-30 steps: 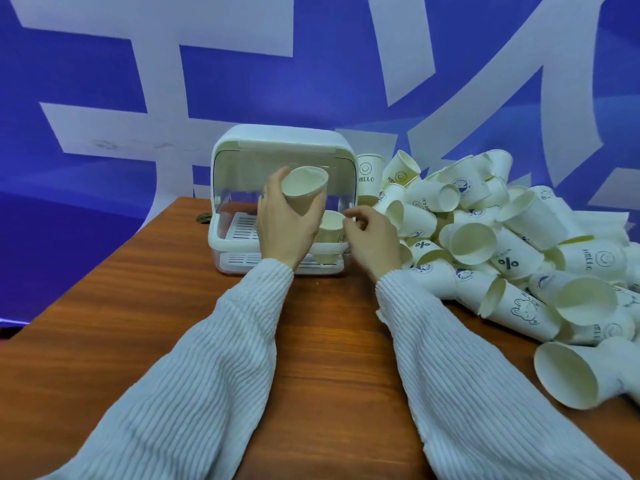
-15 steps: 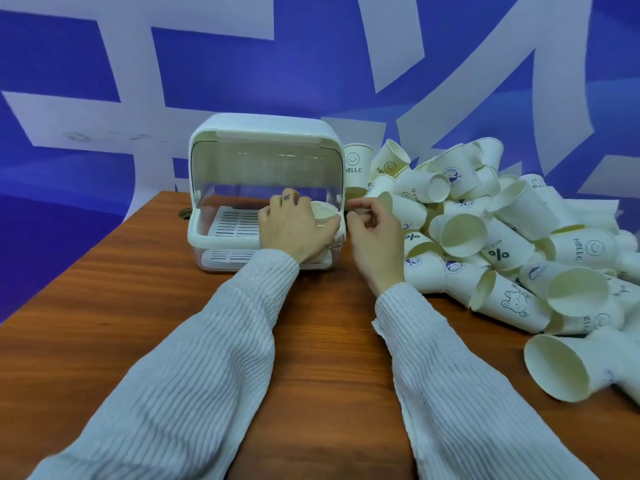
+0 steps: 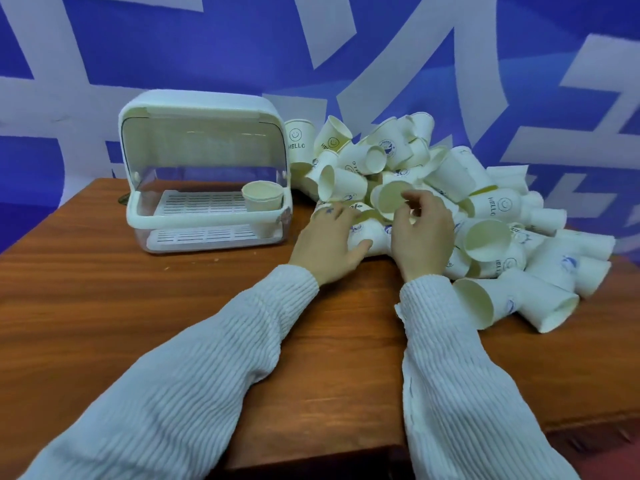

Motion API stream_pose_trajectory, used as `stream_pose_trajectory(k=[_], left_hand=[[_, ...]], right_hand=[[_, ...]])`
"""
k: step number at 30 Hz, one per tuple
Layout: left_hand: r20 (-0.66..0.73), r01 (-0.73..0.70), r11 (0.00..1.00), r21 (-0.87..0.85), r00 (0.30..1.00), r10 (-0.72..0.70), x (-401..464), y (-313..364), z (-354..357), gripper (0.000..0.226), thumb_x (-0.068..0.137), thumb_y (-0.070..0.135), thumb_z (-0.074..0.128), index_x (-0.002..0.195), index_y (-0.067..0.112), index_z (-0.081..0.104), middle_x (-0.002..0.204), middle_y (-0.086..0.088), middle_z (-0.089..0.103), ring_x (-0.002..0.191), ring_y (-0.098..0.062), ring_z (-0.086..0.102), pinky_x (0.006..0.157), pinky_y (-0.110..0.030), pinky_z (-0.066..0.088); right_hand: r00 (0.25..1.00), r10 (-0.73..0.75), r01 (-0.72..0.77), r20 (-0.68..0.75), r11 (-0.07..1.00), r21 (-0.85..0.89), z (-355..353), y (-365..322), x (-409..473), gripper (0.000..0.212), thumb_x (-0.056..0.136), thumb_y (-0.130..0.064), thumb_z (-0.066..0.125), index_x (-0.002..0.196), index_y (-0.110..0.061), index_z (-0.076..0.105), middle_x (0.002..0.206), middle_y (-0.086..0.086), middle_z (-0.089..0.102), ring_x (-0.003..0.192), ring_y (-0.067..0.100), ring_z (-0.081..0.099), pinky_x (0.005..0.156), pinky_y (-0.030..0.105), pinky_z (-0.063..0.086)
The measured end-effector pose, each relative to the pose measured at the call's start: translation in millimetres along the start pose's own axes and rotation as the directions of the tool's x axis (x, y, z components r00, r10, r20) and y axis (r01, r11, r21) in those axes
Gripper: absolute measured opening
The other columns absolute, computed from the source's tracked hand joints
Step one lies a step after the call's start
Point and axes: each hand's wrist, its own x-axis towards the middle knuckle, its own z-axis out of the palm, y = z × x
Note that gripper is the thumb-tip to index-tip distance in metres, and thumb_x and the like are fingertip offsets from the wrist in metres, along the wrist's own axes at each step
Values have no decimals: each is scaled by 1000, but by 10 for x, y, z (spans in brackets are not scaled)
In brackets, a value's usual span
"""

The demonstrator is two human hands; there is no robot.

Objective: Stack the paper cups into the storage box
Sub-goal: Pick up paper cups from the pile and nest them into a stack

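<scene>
White paper cups [image 3: 450, 188] lay heaped on the bench [image 3: 104, 289] right of the box [image 3: 204, 168], which held 1 cup [image 3: 262, 196]. Both hands reached into the heap: left hand [image 3: 327, 242] spread over a cup, right hand [image 3: 420, 233] loosely curled, grip unclear.

One storage box [image 3: 204, 168], two hands, dozens of loose cups [image 3: 450, 188].

left hand [image 3: 327, 242]: palm down, fingers spread | right hand [image 3: 420, 232]: fingers curled, grip state unclear | both arms extended forward

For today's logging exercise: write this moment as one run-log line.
stage: fetching cups | left hand: on pile | right hand: on pile | storage box: open, cup stack inside
</scene>
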Motion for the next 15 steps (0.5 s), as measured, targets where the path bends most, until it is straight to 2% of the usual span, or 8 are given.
stream_pose_trajectory(k=[3, 5, 8, 11, 15], left_hand=[[76, -12, 997, 74, 997, 6, -40, 53, 196, 74, 92, 51, 65, 153, 20, 38, 143, -5, 53, 129, -28, 49, 100, -42, 45], [70, -22, 986, 163, 997, 10, -61, 55, 215, 76, 92, 48, 65, 155, 17, 35, 140, -9, 52, 124, -30, 52, 97, -41, 45], [24, 28, 982, 188, 999, -33, -138, 66, 179, 67, 88, 46, 65, 145, 16, 46, 133, -10, 48, 113, -29, 54, 88, -38, 46], [16, 42, 981, 187, 999, -46, -207, 61, 97, 60, 83, 46, 64, 134, 16, 53, 131, -7, 50, 113, -28, 52, 90, -37, 44], [-42, 38, 980, 193, 999, -31, -323, 44, -80, 57, 85, 45, 61, 134, 16, 54, 121, -5, 61, 109, -25, 52, 90, -36, 41]], right_hand=[[995, -105, 104, -1, 989, -109, 45, 51, -51, 27, 91, -16, 57, 113, -20, 73, 115, 4, 67, 110, 29, 56, 93, 38, 42], [994, -111, 108, -10, 983, -147, 83, 51, -63, 23, 89, -17, 59, 107, -20, 72, 114, 4, 64, 109, 29, 56, 92, 40, 43], [993, -112, 116, 34, 973, -201, 136, 31, -42, 15, 89, -25, 61, 102, -20, 67, 109, 2, 64, 104, 27, 58, 90, 39, 42], [988, -100, 129, 114, 952, -276, 221, -25, -31, 26, 88, -37, 64, 109, -20, 62, 108, -1, 67, 104, 27, 57, 92, 42, 41], [978, -32, 119, 205, 896, -427, 320, -39, 18, 21, 92, -33, 61, 109, -20, 58, 106, 4, 69, 112, 30, 54, 97, 43, 34]])
